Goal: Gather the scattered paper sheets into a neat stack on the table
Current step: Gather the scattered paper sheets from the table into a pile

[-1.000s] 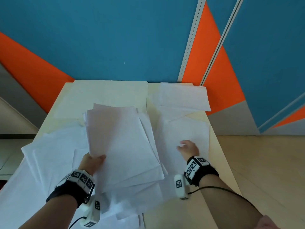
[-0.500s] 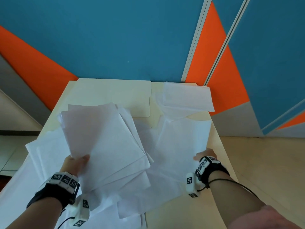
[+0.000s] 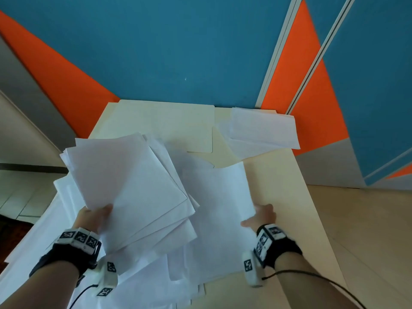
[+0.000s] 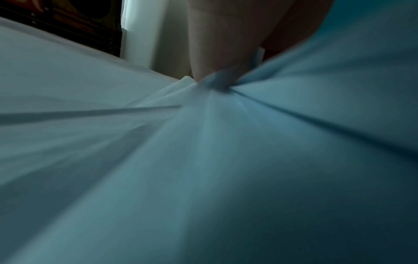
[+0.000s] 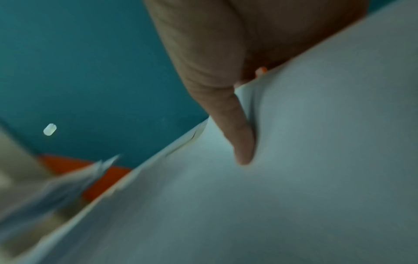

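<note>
One table [image 3: 281, 175] is strewn with white sheets; a loose pile [image 3: 263, 132] is seen at its far right corner. One fanned bundle [image 3: 124, 181] is gripped by the left hand [image 3: 93, 219]; one sheet [image 3: 223, 210] near the right edge is pinched by the right hand [image 3: 262, 216]

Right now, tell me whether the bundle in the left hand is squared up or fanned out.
Fanned out. The bundle in the left hand shows several sheet corners splayed at different angles along its right edge.

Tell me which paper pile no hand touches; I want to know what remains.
The small pile at the table's far right corner; the left hand grips the fanned bundle, the right hand pinches another sheet.
</note>
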